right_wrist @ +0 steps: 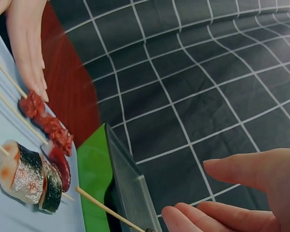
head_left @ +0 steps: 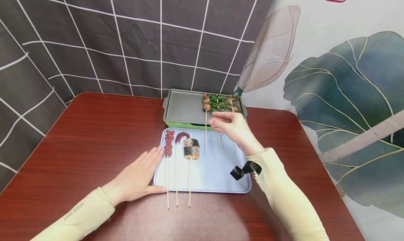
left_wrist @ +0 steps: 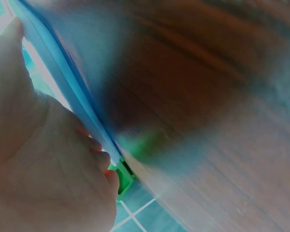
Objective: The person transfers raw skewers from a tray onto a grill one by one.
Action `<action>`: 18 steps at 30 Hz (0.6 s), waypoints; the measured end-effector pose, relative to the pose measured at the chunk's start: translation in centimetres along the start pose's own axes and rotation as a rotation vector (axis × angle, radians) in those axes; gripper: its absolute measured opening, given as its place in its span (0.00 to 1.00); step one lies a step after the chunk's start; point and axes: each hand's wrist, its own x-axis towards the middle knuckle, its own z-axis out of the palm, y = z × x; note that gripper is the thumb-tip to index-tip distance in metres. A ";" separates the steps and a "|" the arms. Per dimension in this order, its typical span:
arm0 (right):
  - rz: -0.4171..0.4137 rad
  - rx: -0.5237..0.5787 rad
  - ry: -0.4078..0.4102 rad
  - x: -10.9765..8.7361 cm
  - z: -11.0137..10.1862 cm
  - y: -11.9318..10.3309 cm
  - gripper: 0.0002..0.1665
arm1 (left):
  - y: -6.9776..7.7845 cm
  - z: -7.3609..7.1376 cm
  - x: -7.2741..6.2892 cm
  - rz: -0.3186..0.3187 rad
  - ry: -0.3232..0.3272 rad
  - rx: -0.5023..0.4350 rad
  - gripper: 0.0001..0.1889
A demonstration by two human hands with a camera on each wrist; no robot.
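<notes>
My left hand (head_left: pixel 139 176) rests with straight fingers along the left rim of a pale blue tray (head_left: pixel 217 174). On the tray lie a skewer of red meat pieces (head_left: pixel 168 142), a curled octopus tentacle skewer (head_left: pixel 182 136) and a fish chunk skewer (head_left: pixel 191 150), their sticks reaching past the front rim. Over the grill's front edge hovers my right hand (head_left: pixel 233 128), close to a browned meat skewer (head_left: pixel 206 103). Thumb and fingers stand apart in the right wrist view, with nothing between them. A green pepper skewer (head_left: pixel 216 101) lies beside the browned one, partly behind the hand.
Behind the tray stands a green grill with a grey plate (head_left: pixel 183 106). At its right end lies a brownish skewer (head_left: pixel 233 107), perhaps mushroom. Both sit on a reddish-brown wooden table (head_left: pixel 104 135). A dark gridded cloth (head_left: pixel 135 41) hangs behind; a leaf-patterned one is at right.
</notes>
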 end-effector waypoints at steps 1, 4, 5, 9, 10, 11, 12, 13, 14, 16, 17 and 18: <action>-0.004 0.001 -0.001 -0.2 0.0 -0.1 0.25 | 0.0 0.0 0.0 0.001 0.002 0.001 0.56; -0.007 -0.007 -0.008 -0.6 -0.2 -0.2 0.25 | -0.1 0.0 0.0 0.004 0.006 0.002 0.56; -0.004 -0.010 -0.009 -0.8 -0.3 -0.2 0.25 | -0.1 0.0 0.0 0.005 0.006 0.002 0.56; 0.006 -0.033 -0.016 -1.3 -0.5 -0.1 0.26 | 0.0 0.0 0.0 0.006 0.006 0.000 0.56; 0.009 -0.035 -0.018 -1.4 -0.5 -0.1 0.26 | 0.0 -0.1 0.0 0.005 0.005 -0.002 0.56; 0.009 -0.038 -0.023 -1.5 -0.5 0.0 0.26 | 0.0 -0.1 0.0 0.004 0.003 -0.002 0.56; 0.009 -0.039 -0.028 -1.6 -0.5 0.0 0.27 | 0.0 -0.1 0.0 0.003 0.002 -0.001 0.56; 0.011 -0.038 -0.033 -1.7 -0.5 0.1 0.28 | 0.0 -0.1 0.0 0.003 0.002 -0.002 0.56; 0.010 -0.035 -0.038 -1.8 -0.5 0.1 0.28 | 0.0 -0.1 0.0 0.002 0.001 -0.003 0.56; 0.010 -0.022 -0.047 -2.0 -0.4 0.3 0.28 | 0.0 -0.1 0.0 0.002 0.002 -0.005 0.56; 0.011 -0.015 -0.052 -2.1 -0.4 0.3 0.28 | 0.0 0.0 0.0 0.002 0.005 -0.007 0.56; 0.010 -0.012 -0.055 -2.2 -0.3 0.4 0.28 | 0.0 0.0 0.0 0.004 0.013 -0.011 0.56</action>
